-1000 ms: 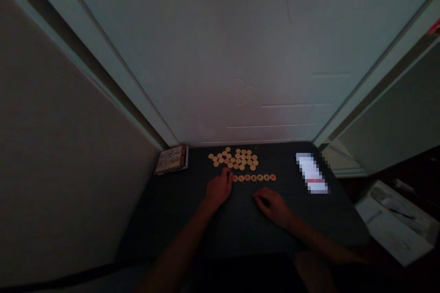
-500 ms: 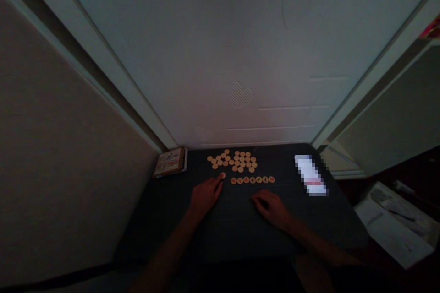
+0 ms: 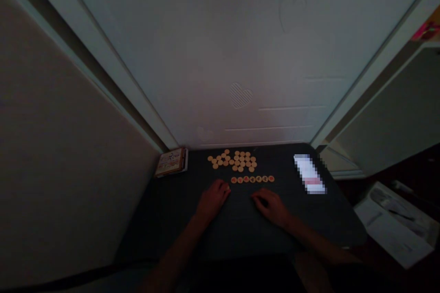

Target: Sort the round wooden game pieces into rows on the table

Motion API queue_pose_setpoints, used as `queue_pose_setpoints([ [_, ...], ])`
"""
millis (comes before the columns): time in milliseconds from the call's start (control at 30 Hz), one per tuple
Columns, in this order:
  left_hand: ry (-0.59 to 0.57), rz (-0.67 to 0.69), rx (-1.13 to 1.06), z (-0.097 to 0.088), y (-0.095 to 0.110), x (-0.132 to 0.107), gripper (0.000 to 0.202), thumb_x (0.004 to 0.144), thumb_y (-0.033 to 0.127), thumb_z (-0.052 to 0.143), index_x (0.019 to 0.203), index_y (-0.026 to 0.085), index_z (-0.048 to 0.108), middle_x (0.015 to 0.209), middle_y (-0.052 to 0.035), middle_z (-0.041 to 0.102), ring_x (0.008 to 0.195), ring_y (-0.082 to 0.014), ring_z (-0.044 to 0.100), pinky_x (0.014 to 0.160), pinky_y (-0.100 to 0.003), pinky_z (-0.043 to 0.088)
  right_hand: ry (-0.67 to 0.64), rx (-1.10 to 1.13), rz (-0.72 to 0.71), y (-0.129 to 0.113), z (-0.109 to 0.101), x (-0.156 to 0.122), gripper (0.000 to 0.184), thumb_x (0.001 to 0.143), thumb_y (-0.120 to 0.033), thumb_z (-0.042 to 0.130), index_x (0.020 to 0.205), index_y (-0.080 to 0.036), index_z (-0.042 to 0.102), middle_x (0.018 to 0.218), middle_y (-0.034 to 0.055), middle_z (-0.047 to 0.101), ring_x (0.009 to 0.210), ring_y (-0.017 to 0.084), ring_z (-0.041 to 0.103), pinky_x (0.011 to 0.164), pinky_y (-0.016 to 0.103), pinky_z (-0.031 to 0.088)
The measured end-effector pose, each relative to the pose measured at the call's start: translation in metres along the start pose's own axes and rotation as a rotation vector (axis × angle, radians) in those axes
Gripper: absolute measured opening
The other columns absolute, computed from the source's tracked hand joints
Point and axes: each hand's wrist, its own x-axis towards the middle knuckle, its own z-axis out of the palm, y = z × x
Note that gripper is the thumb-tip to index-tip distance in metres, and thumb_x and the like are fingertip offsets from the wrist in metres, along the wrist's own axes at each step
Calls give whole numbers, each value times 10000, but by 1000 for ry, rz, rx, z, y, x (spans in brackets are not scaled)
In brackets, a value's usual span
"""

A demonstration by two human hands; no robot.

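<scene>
My left hand (image 3: 213,199) is closed, thumb and fingers pinching a small round Chinese chess piece (image 3: 228,187) just above or on the dark tabletop; I cannot tell which. It is at the left end of a straight row of several Chinese chess pieces (image 3: 252,179), which lie marked side up with red and dark characters. Below that row, my right hand (image 3: 271,206) rests with its fingers curled and thumb and index tips together, nothing visible in them. Farther back lies a loose cluster of plain-topped round pieces (image 3: 237,163).
The dark table (image 3: 165,219) stands against a pale panel with raised hearts (image 3: 240,96). A stack of books or boxes (image 3: 171,162) lies at its back left corner. On the right is a pixelated bright phone-like object (image 3: 309,174). A white box (image 3: 395,229) sits beyond the table's right edge.
My left hand has drawn a piece from below the cluster toward me and slightly right, close to the row's left end. My right hand stays in place.
</scene>
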Motion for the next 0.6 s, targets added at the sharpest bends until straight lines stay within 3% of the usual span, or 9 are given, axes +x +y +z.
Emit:
queue_pose_setpoints([
  [133, 98, 259, 3, 21, 31, -12, 237, 1003, 326, 537, 1176, 200, 637, 1073, -78, 663, 985, -220, 639, 866, -356, 538, 12, 11, -7, 3, 4, 0, 190, 972, -235, 540, 1079, -235, 697, 1000, 41, 732, 933, 183, 681, 871, 326, 544],
  [267, 161, 403, 20, 37, 54, -19, 231, 1013, 335, 519, 1147, 192, 644, 1030, -75, 681, 942, -220, 653, 840, -362, 545, 33, 14, -18, 5, 6, 0, 183, 974, -231, 540, 1068, -233, 698, 982, 43, 728, 922, 182, 677, 862, 325, 544],
  [400, 193, 421, 59, 40, 57, -17, 256, 1046, 241, 425, 1204, 179, 617, 1018, -82, 697, 990, -228, 661, 882, -378, 538, 26, 3, -46, 6, 7, -1, 188, 978, -225, 534, 1083, -242, 688, 977, 40, 727, 921, 184, 677, 862, 329, 548],
  [600, 85, 351, 51, 31, 51, -13, 270, 1011, 131, 451, 1238, 191, 585, 1095, -77, 691, 1031, -220, 656, 861, -334, 545, -14, -61, -108, 6, 8, -4, 195, 973, -193, 523, 1088, -234, 675, 1021, 53, 713, 962, 192, 659, 890, 349, 544],
])
